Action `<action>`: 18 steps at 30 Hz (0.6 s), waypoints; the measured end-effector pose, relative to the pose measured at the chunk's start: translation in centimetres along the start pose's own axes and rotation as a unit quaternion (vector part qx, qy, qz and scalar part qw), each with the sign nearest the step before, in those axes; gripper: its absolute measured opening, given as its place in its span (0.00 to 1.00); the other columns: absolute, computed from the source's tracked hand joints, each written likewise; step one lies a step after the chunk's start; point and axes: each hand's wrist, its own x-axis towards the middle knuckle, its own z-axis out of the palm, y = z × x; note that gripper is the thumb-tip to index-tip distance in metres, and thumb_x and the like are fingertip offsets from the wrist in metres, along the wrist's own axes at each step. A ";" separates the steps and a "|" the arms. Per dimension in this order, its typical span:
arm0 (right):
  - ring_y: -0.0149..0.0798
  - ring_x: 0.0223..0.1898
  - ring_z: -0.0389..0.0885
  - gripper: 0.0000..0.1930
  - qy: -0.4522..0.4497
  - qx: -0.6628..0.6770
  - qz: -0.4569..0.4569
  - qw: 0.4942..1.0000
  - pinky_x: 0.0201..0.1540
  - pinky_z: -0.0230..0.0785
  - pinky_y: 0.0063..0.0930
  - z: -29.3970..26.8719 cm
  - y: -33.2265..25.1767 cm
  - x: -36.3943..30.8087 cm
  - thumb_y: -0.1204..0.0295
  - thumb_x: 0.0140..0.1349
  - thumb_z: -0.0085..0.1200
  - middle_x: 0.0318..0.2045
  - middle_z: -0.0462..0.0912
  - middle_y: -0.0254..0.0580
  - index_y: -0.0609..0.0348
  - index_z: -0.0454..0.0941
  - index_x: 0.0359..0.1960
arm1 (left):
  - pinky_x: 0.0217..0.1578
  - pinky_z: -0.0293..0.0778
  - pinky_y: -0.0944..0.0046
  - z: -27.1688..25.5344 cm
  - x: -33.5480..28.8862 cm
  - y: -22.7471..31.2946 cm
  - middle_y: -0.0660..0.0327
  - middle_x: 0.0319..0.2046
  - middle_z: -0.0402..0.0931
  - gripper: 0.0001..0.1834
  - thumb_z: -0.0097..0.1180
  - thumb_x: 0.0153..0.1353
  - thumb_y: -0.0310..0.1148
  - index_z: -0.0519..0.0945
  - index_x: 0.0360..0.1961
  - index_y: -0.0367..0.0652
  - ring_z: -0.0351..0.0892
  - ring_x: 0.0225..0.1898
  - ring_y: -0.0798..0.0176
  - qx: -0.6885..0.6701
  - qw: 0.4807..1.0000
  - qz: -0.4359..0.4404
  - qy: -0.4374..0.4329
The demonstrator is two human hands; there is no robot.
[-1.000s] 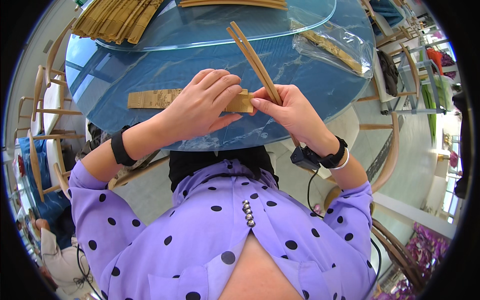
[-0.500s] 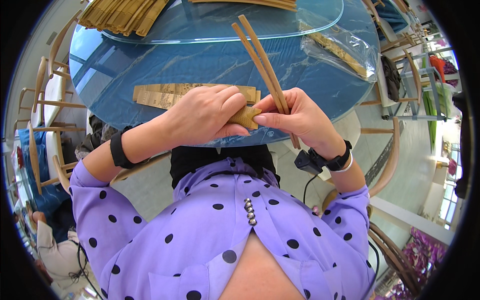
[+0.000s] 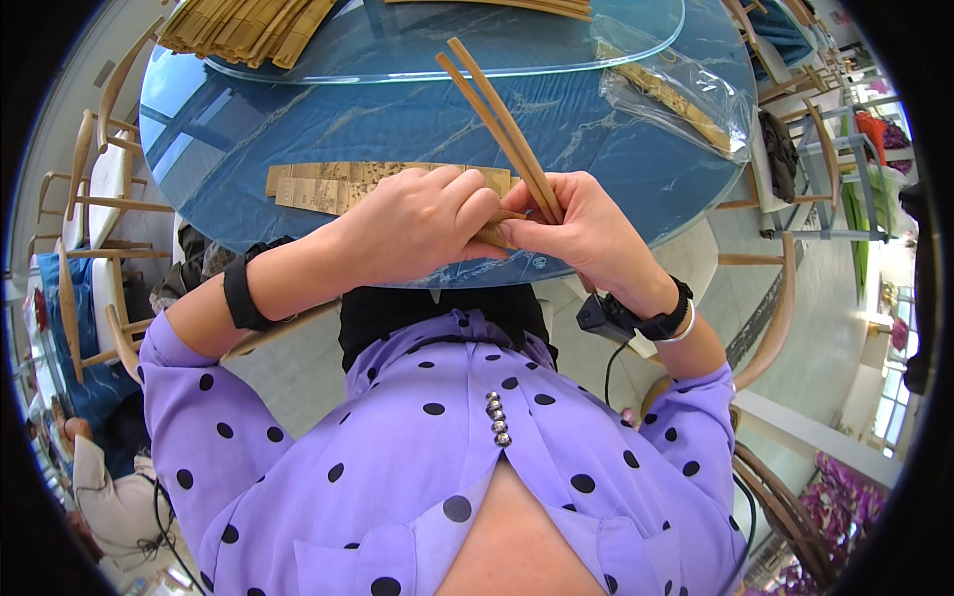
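Presently both hands meeting at near bench (image 3: 298, 129) edge. Right hand (image 3: 586, 233) pinching two long wooden ribs (image 3: 502, 124), tips fanning toward 11 o'clock, likely for alignment. Left hand (image 3: 417, 223) closed over the pleated paper strip (image 3: 328, 184), strip trailing toward 9 o'clock, flat on blue glass. Bagged slats (image 3: 676, 94) at 1 o'clock.

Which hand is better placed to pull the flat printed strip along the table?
Left, probably. The left hand lies over the strip, which stretches toward that side. The right hand has its grip on the two sticks.
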 end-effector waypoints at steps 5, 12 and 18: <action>0.19 0.24 0.69 0.13 -0.002 -0.113 -0.034 0.993 0.26 0.59 0.19 -0.7 -0.9 -0.7 0.69 0.62 0.68 0.26 0.80 0.27 0.65 0.85 0.43 | 0.32 0.75 0.58 -0.4 -0.2 -0.3 0.57 0.31 0.71 0.26 0.71 0.55 0.48 0.71 0.37 0.41 0.77 0.31 0.54 -0.017 1.000 0.001 0.013; 0.31 0.21 0.71 0.17 0.170 -0.481 -0.291 0.809 0.23 0.60 0.24 -4.1 -1.5 -4.2 0.59 0.61 0.70 0.22 0.74 0.34 0.60 0.84 0.39 | 0.31 0.76 0.62 -1.7 -1.0 -1.3 0.59 0.31 0.72 0.25 0.68 0.58 0.50 0.70 0.36 0.41 0.78 0.32 0.59 0.029 0.997 -0.014 0.070; 0.34 0.21 0.73 0.21 0.249 -0.680 -0.366 0.584 0.21 0.63 0.27 -4.4 -2.4 -6.1 0.54 0.53 0.70 0.22 0.73 0.33 0.58 0.84 0.38 | 0.30 0.75 0.63 -2.2 -0.9 -1.6 0.59 0.30 0.71 0.25 0.67 0.59 0.50 0.70 0.35 0.40 0.78 0.31 0.59 0.034 0.998 -0.018 0.042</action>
